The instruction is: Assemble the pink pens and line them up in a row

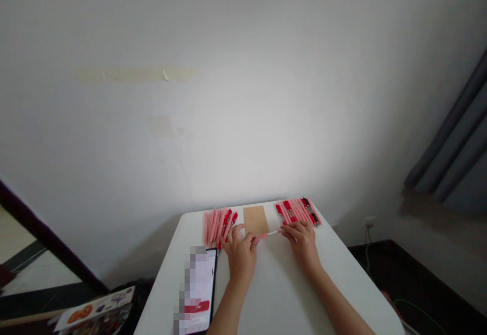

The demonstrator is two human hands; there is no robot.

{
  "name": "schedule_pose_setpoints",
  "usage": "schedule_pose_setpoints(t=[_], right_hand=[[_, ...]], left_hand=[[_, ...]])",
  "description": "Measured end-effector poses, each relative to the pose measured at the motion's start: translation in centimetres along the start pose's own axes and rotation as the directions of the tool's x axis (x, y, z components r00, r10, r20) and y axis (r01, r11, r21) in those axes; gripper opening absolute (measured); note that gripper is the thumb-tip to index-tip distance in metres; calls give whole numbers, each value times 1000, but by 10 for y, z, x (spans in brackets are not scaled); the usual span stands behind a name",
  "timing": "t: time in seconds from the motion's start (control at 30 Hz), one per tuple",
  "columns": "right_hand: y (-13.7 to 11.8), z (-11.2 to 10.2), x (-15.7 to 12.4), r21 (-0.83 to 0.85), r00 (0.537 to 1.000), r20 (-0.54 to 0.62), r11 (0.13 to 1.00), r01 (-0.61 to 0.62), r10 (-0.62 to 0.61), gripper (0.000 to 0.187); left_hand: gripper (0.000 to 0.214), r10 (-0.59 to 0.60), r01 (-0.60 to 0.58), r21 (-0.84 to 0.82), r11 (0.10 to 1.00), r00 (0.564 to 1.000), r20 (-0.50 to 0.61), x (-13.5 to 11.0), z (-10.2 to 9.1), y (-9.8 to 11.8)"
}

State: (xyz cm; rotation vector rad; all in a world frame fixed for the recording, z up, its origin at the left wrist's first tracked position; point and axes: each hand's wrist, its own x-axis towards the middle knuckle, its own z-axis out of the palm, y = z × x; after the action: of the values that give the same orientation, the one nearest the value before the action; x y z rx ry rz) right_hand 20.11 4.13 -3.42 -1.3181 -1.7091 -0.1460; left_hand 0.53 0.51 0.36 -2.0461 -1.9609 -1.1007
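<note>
A slim pink-and-white pen [273, 232] lies level between my two hands above the white table. Thumb and forefinger of my left hand [242, 255] pinch its pink left part, while the other fingers of that hand are spread. My right hand [303, 246] is closed around the right end and covers most of it. White shows in the stretch between the hands. Beyond my left hand is a pile of pink and red pens [217, 225]. Past my right hand lies a row of pink, red and black pens [298, 211]. A brown card [255, 219] sits between the two groups.
A phone [203, 289] with a lit, partly blurred screen lies at the left of the white table [274, 294]. The table's far edge meets a pale wall [243, 97]. A grey curtain [452, 147] hangs at right, and a printed box [97, 309] is low at left.
</note>
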Motion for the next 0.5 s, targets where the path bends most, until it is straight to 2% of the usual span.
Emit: schedule_pose_setpoints(t=[0.3,0.5], right_hand=[[5,0,1,-9,998,-38,999,-49,49,32],[4,-1,0,-21,998,3,998,-59,59,33]], left_hand=[[17,-22,23,26,999,997,-67,1,4,-5],[20,-33,43,99,994,994,-106,0,4,-5]])
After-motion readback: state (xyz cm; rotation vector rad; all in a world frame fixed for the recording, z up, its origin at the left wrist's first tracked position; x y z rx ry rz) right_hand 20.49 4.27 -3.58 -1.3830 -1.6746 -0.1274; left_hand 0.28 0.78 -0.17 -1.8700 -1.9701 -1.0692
